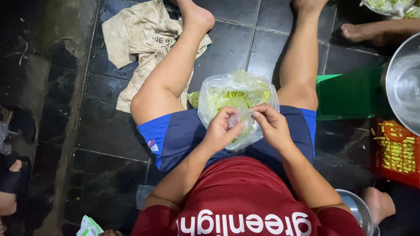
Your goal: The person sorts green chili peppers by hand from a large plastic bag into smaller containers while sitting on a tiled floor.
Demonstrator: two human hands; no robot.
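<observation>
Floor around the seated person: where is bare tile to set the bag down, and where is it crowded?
Bare dark tile lies left of the left knee, below the crumpled cloth, and between the legs above the plastic bag. The right is crowded: green board, metal pot, orange crate.

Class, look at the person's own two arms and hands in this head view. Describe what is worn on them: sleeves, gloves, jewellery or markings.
Both hands are bare: the left hand and the right hand show no gloves, and no rings or watch are visible. The forearms are uncovered too. Short dark red sleeves of a T-shirt with white lettering end at the upper arms. No markings can be made out on the arms.
</observation>
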